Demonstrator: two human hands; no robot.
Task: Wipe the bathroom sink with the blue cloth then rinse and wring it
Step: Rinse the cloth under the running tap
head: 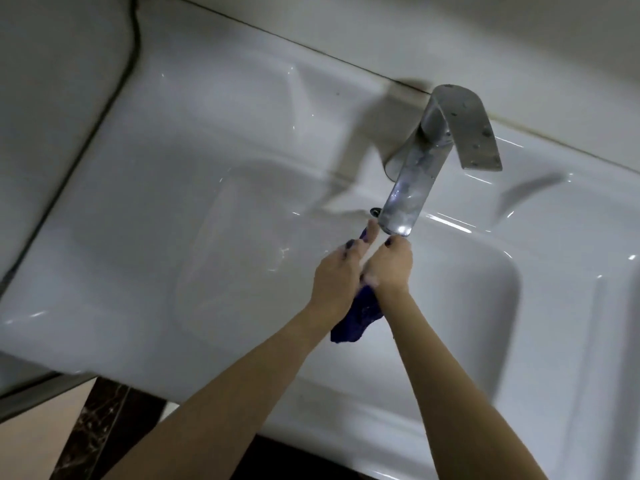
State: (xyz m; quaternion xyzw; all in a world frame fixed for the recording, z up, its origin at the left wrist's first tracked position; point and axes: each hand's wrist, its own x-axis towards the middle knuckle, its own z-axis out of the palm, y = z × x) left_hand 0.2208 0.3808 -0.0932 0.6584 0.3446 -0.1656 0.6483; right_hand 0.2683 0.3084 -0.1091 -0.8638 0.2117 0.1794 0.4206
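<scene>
The sink [180,209] is glossy white with bright glints; the cloth [353,317] is deep blue, almost violet; the tap [415,168] is dull silver-grey metal flecked with dark spots; fingernails on both hands are painted dark; the floor [90,431] below shows beige beside dark brown marbled tile

A bathroom, plainly: a glossy white ceramic washbasin [166,216] with a moulded rectangular bowl fills the view, and a dull, water-spotted chrome mixer tap [429,157] with a flat lever stands at its back edge. Pale wall tiles [450,32] meet that back edge along a dark sealant line. Below the front edge, dark marbled floor tile [93,431] beside a beige one.
</scene>
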